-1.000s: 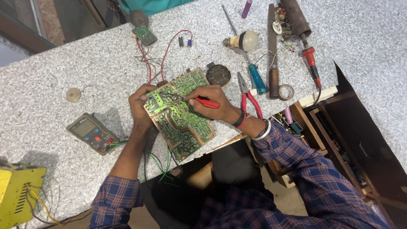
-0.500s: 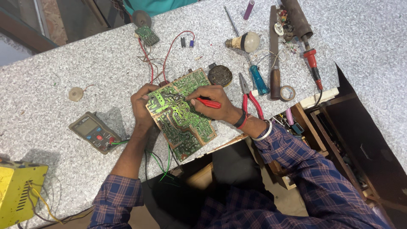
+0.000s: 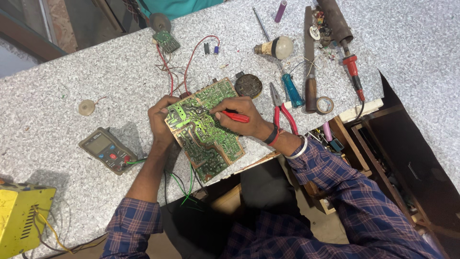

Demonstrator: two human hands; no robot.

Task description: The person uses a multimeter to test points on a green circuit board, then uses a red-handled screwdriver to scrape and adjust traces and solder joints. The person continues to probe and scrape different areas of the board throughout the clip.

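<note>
So the biggest thing going on is the speckled grey stone worktop (image 3: 86, 67), which fills most of the head view and is pretty cluttered. Down in the bottom left corner sits a yellow metal box (image 3: 21, 216) with vent slots and yellow wires coming out of it.

Next in size is the green circuit board (image 3: 203, 127), lying solder side up near the front edge of the worktop, turned at an angle, with its lower corner poking just past the edge. Red wires (image 3: 189, 57) run from its top end up to a smaller green board (image 3: 166, 41) further back, and thin green wires (image 3: 184, 184) hang off below it.

The left hand (image 3: 160, 120) is wrapped around the board's left edge, fingers curled over it, holding it steady. The right hand (image 3: 242, 117) is closed in a pen grip on a red probe (image 3: 235, 116), whose tip is touching the board's traces near the middle-top.

Left of the board is a grey multimeter (image 3: 106, 150). Off to the right there's red-handled pliers (image 3: 282, 108), a blue-handled screwdriver (image 3: 291, 90), a wooden-handled file (image 3: 309, 57) and a red-handled soldering iron (image 3: 352, 69). Smaller bits: a light bulb (image 3: 275, 47), a roll of tape (image 3: 325, 104) and a round dark disc (image 3: 248, 85) just beside the board's top corner.
</note>
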